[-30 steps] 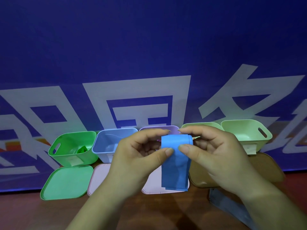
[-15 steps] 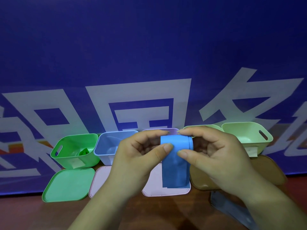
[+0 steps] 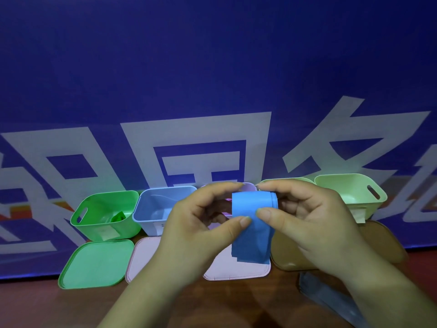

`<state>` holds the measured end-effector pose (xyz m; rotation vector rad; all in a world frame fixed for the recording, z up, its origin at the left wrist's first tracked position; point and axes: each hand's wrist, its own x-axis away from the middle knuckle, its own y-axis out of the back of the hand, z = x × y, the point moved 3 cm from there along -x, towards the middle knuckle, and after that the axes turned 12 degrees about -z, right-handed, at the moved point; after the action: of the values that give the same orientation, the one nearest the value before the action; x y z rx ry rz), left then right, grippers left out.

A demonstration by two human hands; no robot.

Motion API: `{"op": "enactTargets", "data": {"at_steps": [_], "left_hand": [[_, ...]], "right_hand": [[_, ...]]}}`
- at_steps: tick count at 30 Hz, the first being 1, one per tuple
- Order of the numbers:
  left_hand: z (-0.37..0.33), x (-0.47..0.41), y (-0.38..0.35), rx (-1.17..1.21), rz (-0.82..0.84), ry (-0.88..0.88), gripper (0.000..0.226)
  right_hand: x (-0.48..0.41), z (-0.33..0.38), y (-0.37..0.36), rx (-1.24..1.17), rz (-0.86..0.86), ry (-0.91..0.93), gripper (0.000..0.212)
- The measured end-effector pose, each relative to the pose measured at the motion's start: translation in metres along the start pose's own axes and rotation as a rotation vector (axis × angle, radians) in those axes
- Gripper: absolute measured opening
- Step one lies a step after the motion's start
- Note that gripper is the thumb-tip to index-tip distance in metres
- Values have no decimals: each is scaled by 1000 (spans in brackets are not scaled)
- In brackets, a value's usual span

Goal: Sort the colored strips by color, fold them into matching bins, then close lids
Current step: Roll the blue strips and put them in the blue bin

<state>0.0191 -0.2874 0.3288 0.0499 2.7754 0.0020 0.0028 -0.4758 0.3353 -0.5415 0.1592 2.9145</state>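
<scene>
Hands update: I see left hand (image 3: 201, 229) and right hand (image 3: 314, 221) both pinching the blue strip (image 3: 251, 218) at its folded top; blue bin (image 3: 148, 215) sits at their 9 o'clock.

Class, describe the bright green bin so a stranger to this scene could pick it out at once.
Along the foot of the big blue banner stands a row of open bins. The bright green bin is leftmost, next to the light blue bin. Unlike the pale green bins at the right end, it is vivid green, with a matching green lid lying in front.
</scene>
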Motion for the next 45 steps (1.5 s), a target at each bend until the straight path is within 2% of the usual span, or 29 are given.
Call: {"op": "enactTargets", "data": {"at_steps": [10, 25, 32, 40, 45], "left_hand": [[2, -1, -1, -2, -16, -34, 38], [-1, -2, 0, 55, -53, 14, 37], [0, -2, -1, 77, -72, 49, 35], [-1, -2, 0, 42, -28, 50, 33], [-2, -2, 1, 6, 18, -21, 35]], "right_hand": [[0, 1, 1, -55, 7, -71, 27], [1, 3, -1, 5, 55, -16, 43], [3, 6, -2, -8, 66, 18, 43], [2, 8, -1, -17, 48, 27, 41], [2, 5, -1, -4, 45, 7, 40]]}}
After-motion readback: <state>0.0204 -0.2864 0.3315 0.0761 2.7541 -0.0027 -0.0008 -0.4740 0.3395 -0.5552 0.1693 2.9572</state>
